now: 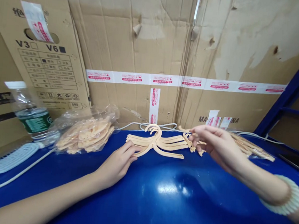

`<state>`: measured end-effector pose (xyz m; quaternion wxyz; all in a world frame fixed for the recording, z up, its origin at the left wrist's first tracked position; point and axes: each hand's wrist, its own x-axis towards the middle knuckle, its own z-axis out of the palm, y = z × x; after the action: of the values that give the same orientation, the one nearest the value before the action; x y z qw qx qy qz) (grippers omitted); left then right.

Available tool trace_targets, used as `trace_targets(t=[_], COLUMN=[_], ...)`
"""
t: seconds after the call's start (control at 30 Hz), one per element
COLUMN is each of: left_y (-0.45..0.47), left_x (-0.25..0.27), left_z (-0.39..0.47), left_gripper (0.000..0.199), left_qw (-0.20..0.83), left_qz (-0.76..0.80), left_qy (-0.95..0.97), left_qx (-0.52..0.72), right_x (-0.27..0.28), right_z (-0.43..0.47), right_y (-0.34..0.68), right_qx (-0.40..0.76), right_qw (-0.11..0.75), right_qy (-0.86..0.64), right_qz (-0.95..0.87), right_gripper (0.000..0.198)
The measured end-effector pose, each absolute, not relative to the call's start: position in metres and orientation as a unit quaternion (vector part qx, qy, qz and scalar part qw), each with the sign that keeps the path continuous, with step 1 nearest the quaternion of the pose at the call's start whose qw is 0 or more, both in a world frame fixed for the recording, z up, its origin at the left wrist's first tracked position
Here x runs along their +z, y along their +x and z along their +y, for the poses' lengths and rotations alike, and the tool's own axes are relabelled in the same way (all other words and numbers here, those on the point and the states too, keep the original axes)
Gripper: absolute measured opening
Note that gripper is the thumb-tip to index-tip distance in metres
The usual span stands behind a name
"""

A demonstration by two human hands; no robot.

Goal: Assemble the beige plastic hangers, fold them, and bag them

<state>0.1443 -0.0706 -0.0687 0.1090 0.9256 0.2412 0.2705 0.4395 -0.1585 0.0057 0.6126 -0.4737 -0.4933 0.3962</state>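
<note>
This looks like a workbench in a small workshop or warehouse, walled off with scuffed, torn corrugated cardboard (144, 52) joined by white-and-red printed packing tape (144, 78). A shipping carton (47, 63) marked "V3" and "V6" with a specification table stands at the left, and blue metal framing (288, 94) rises at the right. Beige clothes hangers (168, 147) and bagged beige parts (87, 134) lie on the glossy blue worktop (136, 201).

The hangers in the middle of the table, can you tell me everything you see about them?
The hangers look like peach-coloured plastic, with curved hooks and slim, sloping arms. Several lie overlapping in a row on the blue table, hooks pointing towards the cardboard. The person's left hand seems to pinch the left side of the nearest one.
</note>
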Motion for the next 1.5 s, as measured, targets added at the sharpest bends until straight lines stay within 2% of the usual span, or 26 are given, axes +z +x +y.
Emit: trace_targets(t=[0.13, 0.3, 0.53, 0.9, 1.5], left_y=[0.146, 0.146, 0.145, 0.144, 0.143], left_x=[-0.066, -0.064, -0.062, -0.061, -0.062], left_z=[-0.072, -0.073, -0.075, -0.074, -0.075], left_gripper=[0.024, 0.021, 0.019, 0.016, 0.014], left_qw=[0.127, 0.139, 0.15, 0.159, 0.142], left_qz=[0.229, 0.234, 0.23, 0.235, 0.238], left_qy=[0.924, 0.919, 0.915, 0.912, 0.908], left_qx=[0.277, 0.284, 0.294, 0.296, 0.314], right_x=[-0.03, -0.049, -0.06, -0.058, -0.06], right_z=[-0.165, -0.161, -0.158, -0.156, -0.154], right_y=[0.43, 0.438, 0.447, 0.447, 0.453], right_qx=[0.4, 0.433, 0.424, 0.533, 0.566], right_qw=[0.628, 0.632, 0.557, 0.552, 0.536], right_qy=[-0.467, -0.471, -0.505, -0.481, -0.479], right_qz=[-0.477, -0.438, -0.505, -0.424, -0.404], right_gripper=[0.034, 0.052, 0.032, 0.026, 0.023])
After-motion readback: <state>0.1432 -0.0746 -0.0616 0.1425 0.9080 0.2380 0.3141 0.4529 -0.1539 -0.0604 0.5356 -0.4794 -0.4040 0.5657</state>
